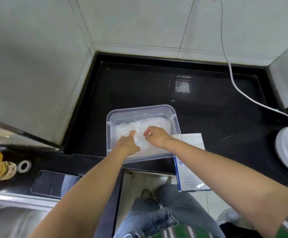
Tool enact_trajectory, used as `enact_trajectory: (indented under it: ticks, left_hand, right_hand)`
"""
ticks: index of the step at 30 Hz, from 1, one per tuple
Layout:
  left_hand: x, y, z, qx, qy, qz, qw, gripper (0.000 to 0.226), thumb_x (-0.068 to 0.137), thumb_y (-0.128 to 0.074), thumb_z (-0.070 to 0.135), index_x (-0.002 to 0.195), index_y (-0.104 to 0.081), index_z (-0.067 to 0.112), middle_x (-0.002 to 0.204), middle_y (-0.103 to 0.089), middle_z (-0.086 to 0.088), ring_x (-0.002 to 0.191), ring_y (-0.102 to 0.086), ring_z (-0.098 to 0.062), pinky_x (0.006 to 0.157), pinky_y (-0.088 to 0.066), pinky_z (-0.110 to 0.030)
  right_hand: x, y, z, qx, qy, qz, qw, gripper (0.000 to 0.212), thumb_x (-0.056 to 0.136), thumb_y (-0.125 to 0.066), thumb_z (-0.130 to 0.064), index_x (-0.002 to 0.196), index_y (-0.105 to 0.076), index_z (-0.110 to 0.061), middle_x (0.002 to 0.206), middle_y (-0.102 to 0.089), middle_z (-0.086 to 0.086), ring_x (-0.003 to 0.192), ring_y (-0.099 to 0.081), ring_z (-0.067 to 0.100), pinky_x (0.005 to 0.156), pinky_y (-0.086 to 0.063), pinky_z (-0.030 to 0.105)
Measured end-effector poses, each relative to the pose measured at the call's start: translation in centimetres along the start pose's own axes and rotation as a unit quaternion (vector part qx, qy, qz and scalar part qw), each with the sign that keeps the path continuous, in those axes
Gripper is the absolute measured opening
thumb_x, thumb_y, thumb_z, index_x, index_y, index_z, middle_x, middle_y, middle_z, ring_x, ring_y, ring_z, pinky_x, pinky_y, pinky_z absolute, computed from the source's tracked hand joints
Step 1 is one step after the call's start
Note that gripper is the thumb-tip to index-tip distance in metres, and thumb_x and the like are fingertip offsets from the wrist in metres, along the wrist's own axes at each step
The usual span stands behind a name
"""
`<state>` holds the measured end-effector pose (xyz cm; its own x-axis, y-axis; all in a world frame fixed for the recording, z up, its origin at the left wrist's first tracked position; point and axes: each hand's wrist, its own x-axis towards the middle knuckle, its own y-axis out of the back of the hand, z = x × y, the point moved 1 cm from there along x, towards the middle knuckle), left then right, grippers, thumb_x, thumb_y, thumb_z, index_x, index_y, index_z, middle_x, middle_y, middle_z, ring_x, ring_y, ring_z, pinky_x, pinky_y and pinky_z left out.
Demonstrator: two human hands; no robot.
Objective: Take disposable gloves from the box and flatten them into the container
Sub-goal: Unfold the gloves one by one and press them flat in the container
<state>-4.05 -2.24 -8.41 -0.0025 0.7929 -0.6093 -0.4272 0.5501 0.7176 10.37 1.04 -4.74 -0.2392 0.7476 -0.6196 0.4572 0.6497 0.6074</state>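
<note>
The gloves [157,123] are piled in the container [109,127], beside the box [194,141]. They are pressed by the left hand [128,143], fingers extended, and pinched by the right hand [157,136], fingers curled.

container [142,109]: clear smooth plastic | gloves [157,122]: thin translucent film, crinkled | desk [139,86]: glossy black | box [194,182]: printed cardboard | sink [16,219]: brushed metal

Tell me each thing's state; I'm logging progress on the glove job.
container: open, no lid, holds gloves
gloves: piled inside container
box: lying flat beside container
left hand: fingers straight, pressing gloves
right hand: fingers curled, pinching gloves
phone: lying flat on counter
</note>
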Motion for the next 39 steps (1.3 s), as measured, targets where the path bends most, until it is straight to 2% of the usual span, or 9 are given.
enact_trajectory:
  ticks: [4,11,14,18,21,23,26,31,39]
  left_hand:
    - [0.0,-0.2,0.1,0.029,0.002,-0.019,0.999,0.085,0.091,-0.065,0.029,0.153,-0.007,0.029,0.149,-0.028,-0.016,0.124,-0.045,-0.029,0.095,-0.045,-0.032]
    - [0.2,-0.3,0.0,0.033,0.04,-0.06,0.997,0.09,0.092,-0.063,0.037,0.154,0.002,0.033,0.16,0.005,-0.018,0.136,-0.036,-0.036,0.105,-0.041,-0.037]
    - [-0.5,0.5,0.4,0.035,0.031,-0.049,0.998,0.075,0.097,-0.052,0.043,0.155,-0.007,0.027,0.159,-0.012,-0.016,0.136,-0.036,-0.034,0.108,-0.037,-0.039]
    - [-2.4,2.2,2.8,0.024,-0.026,0.116,0.993,0.04,0.099,-0.047,0.03,0.137,-0.048,0.017,0.129,-0.057,-0.012,0.111,-0.058,-0.028,0.089,-0.048,-0.034]
    - [-4.1,3.0,5.6,-0.041,-0.084,0.218,0.971,0.022,0.097,-0.048,0.021,0.109,-0.065,0.015,0.091,-0.065,-0.007,0.075,-0.057,-0.021,0.064,-0.042,-0.026]
    - [-5.5,2.7,7.8,-0.067,-0.131,0.234,0.961,0.017,0.096,-0.049,0.02,0.099,-0.065,0.015,0.081,-0.063,-0.005,0.068,-0.054,-0.018,0.06,-0.04,-0.025]
    - [-7.1,1.2,10.8,-0.096,-0.206,0.187,0.956,0.017,0.096,-0.049,0.021,0.089,-0.063,0.014,0.077,-0.063,-0.004,0.07,-0.056,-0.021,0.062,-0.039,-0.026]
    - [-8.7,-2.4,13.0,-0.033,-0.253,0.072,0.964,0.02,0.097,-0.047,0.023,0.091,-0.063,0.012,0.086,-0.065,-0.005,0.077,-0.059,-0.022,0.069,-0.05,-0.033]
    - [-8.8,-2.9,13.2,0.04,-0.231,0.146,0.961,0.022,0.091,-0.061,0.018,0.113,-0.057,0.015,0.109,-0.066,-0.007,0.092,-0.064,-0.026,0.081,-0.056,-0.036]
  right_hand:
    - [-0.8,0.0,0.7,-0.112,-0.063,-0.107,0.986,0.032,0.101,-0.046,-0.021,0.125,-0.054,-0.002,0.105,-0.054,0.01,0.09,-0.052,0.022,0.069,-0.042,0.024]
    - [-1.6,0.4,0.7,-0.134,-0.033,-0.096,0.986,0.045,0.101,-0.046,-0.03,0.14,-0.045,-0.007,0.139,-0.05,0.013,0.123,-0.051,0.027,0.094,-0.042,0.03]
    - [-1.8,1.7,0.5,-0.051,0.052,-0.045,0.996,0.042,0.101,-0.049,-0.024,0.141,-0.048,-0.011,0.143,-0.05,0.011,0.127,-0.05,0.026,0.101,-0.04,0.03]
    - [-4.2,5.1,0.8,0.17,0.159,0.085,0.969,0.025,0.097,-0.046,-0.003,0.104,-0.07,-0.01,0.089,-0.068,0.006,0.069,-0.063,0.006,0.061,-0.051,0.018]
    - [-6.0,7.4,2.9,0.174,0.164,0.226,0.944,0.024,0.094,-0.05,-0.005,0.081,-0.07,-0.011,0.068,-0.062,-0.007,0.057,-0.056,0.001,0.057,-0.051,0.026]
    - [-6.9,7.9,5.5,0.146,0.12,0.267,0.945,0.025,0.092,-0.052,-0.009,0.073,-0.068,-0.013,0.064,-0.06,-0.01,0.061,-0.056,0.008,0.063,-0.048,0.031]
    - [-7.7,6.8,9.3,0.082,0.024,0.223,0.971,0.025,0.092,-0.051,-0.014,0.071,-0.064,-0.017,0.072,-0.064,-0.003,0.071,-0.062,0.018,0.064,-0.049,0.033]
    - [-8.8,2.9,12.7,-0.049,-0.037,0.125,0.99,0.021,0.092,-0.051,-0.015,0.106,-0.067,-0.016,0.106,-0.067,0.005,0.094,-0.064,0.026,0.079,-0.053,0.035]
    - [-8.2,0.5,13.1,-0.11,-0.025,0.163,0.98,0.027,0.088,-0.058,-0.011,0.114,-0.061,-0.015,0.115,-0.053,0.01,0.089,-0.064,0.032,0.076,-0.053,0.035]
